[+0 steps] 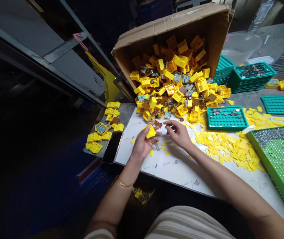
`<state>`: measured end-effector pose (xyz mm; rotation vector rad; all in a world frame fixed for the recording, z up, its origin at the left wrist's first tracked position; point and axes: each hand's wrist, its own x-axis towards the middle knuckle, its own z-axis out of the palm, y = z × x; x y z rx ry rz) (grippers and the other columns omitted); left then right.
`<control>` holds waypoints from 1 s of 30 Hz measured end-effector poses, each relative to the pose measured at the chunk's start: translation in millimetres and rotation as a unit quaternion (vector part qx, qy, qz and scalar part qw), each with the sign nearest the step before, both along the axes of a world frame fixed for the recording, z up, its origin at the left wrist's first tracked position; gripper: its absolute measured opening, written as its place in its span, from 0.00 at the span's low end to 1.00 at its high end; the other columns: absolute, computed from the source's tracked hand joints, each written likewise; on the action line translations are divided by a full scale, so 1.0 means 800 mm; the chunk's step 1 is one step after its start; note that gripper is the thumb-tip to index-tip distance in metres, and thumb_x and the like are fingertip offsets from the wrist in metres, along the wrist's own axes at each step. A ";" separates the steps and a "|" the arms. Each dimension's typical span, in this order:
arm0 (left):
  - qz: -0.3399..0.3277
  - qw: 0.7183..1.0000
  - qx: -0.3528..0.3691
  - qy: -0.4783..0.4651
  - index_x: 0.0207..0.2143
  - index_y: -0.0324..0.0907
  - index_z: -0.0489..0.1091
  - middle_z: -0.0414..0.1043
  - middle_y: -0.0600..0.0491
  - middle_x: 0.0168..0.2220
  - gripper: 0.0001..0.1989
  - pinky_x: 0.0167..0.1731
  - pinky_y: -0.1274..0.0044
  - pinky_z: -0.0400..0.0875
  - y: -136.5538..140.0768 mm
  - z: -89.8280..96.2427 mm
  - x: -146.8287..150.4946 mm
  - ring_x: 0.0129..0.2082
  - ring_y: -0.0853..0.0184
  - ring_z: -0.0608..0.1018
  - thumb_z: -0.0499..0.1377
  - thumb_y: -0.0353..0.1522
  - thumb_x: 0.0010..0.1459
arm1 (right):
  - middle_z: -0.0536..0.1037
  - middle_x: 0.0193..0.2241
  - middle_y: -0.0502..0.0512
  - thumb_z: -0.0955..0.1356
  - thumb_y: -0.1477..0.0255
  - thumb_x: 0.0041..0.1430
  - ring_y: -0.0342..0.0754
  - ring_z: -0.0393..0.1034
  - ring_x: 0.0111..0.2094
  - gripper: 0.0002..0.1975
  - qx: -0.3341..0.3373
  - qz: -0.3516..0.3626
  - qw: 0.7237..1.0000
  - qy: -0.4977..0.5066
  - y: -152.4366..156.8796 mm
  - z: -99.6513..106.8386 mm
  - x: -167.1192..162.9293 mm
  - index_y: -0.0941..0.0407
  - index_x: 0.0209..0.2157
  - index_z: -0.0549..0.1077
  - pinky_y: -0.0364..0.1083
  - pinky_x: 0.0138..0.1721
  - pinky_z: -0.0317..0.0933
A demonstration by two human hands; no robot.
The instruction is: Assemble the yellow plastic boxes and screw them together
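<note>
My left hand (142,144) is closed around a small yellow plastic casing (151,131), held just above the white sheet on the table. Close to its right, my right hand (179,134) has its fingers bent and a little apart, with nothing visible between them. A brown piece (158,123) shows just beyond the fingertips. Under the left fingers is a small clear piece (157,146), its kind unclear. Behind both hands, a heap of yellow casings (179,96) with circuit boards and small round parts spills out of a tipped cardboard box (174,25).
Flat yellow pieces (228,147) lie right of my hands, near a teal tray (228,124) of round metal parts. A green perforated tray (281,159) holds small metal parts. To the left are a black phone (112,147) and more casings (94,137). Teal trays (246,84) stand stacked behind.
</note>
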<state>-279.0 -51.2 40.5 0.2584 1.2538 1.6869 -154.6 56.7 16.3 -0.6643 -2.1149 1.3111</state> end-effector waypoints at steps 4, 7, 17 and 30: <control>-0.005 0.999 -0.015 -0.050 0.45 0.39 0.69 0.78 0.49 0.36 0.17 0.23 0.80 0.72 -0.013 0.017 0.007 0.28 0.66 0.80 0.61 0.38 0.55 | 0.65 0.57 0.60 0.61 0.77 0.59 0.52 0.69 0.48 0.26 0.137 0.030 0.985 -0.099 0.027 0.004 -0.008 0.50 0.58 0.65 0.48 0.40 0.66; -0.010 0.998 -0.016 -0.067 0.44 0.38 0.69 0.78 0.49 0.34 0.17 0.22 0.79 0.71 -0.022 0.026 0.009 0.27 0.67 0.79 0.59 0.39 0.56 | 0.53 0.66 0.54 0.62 0.80 0.56 0.57 0.64 0.55 0.29 0.169 0.121 0.964 -0.165 0.041 0.010 -0.034 0.44 0.58 0.66 0.50 0.42 0.66; -0.057 0.991 0.021 -0.115 0.41 0.42 0.71 0.73 0.51 0.31 0.26 0.17 0.82 0.61 -0.047 0.062 0.013 0.24 0.71 0.69 0.59 0.53 0.50 | 0.72 0.53 0.57 0.53 0.72 0.64 0.46 0.75 0.42 0.23 -0.290 0.235 0.927 -0.032 0.004 0.011 -0.022 0.54 0.57 0.66 0.47 0.40 0.72; -0.219 0.919 -0.194 -0.264 0.42 0.37 0.69 0.77 0.47 0.33 0.25 0.16 0.81 0.68 0.008 -0.001 0.131 0.22 0.69 0.77 0.48 0.50 0.63 | 0.76 0.23 0.49 0.67 0.65 0.57 0.41 0.70 0.20 0.13 -0.367 -0.110 0.924 -0.019 -0.031 -0.001 0.205 0.57 0.41 0.69 0.37 0.17 0.59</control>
